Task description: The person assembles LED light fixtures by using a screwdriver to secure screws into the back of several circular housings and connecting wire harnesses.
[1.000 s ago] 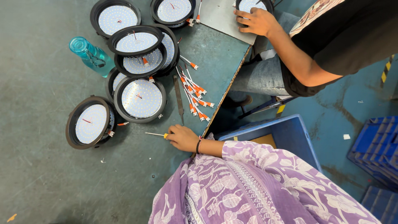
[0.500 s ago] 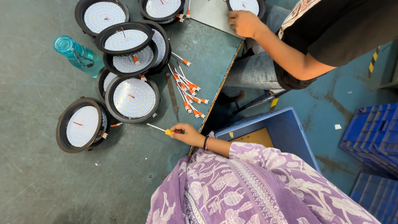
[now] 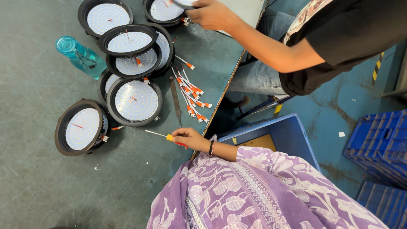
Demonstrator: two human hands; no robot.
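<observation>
My right hand [image 3: 191, 138] grips a thin screwdriver [image 3: 163, 135] with a yellow and red handle, its shaft pointing left over the grey-green table [image 3: 51, 191]. The hand rests near the table's edge, with a dark bangle on the wrist and a purple floral sleeve behind it. Nearest the tip lie round black-rimmed lamp panels, one at the left [image 3: 80, 127] and one just above [image 3: 135, 101]. My left hand is out of sight.
More lamp panels [image 3: 127, 46] are stacked further back beside a teal bottle [image 3: 80, 57]. White wires with orange ends [image 3: 190, 95] and a dark flat tool [image 3: 175, 99] lie by the edge. A co-worker's hand [image 3: 212, 15] holds a lamp. Blue bin [image 3: 292, 131] and crates [image 3: 381, 144] stand on the floor.
The view has drifted a little. The co-worker's hand has moved left along the top of the table. My right hand keeps the screwdriver in nearly the same spot.
</observation>
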